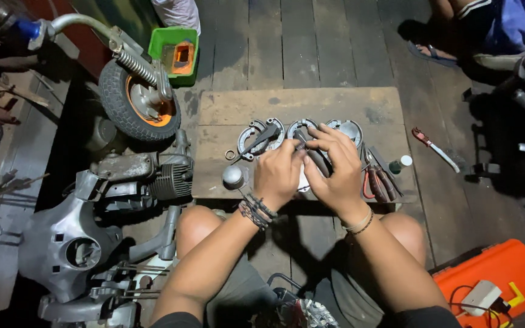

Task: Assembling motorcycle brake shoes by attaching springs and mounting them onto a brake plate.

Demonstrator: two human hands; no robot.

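Two hands, left hand (277, 173) and right hand (332, 164) together gripping a small metal part (304, 147), orange rectangular case (505, 270) lower right

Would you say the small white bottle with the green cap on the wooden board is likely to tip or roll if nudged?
Probably yes. The small bottle looks narrow and light, so a nudge may tip it. Its round body would likely roll across the flat wooden board. The red-handled pliers beside it might stop it.

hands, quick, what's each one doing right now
Left hand: closed around a small part over the wooden board; the part itself is hidden.
Right hand: fingers curled onto the same spot, gripping a dark tool.
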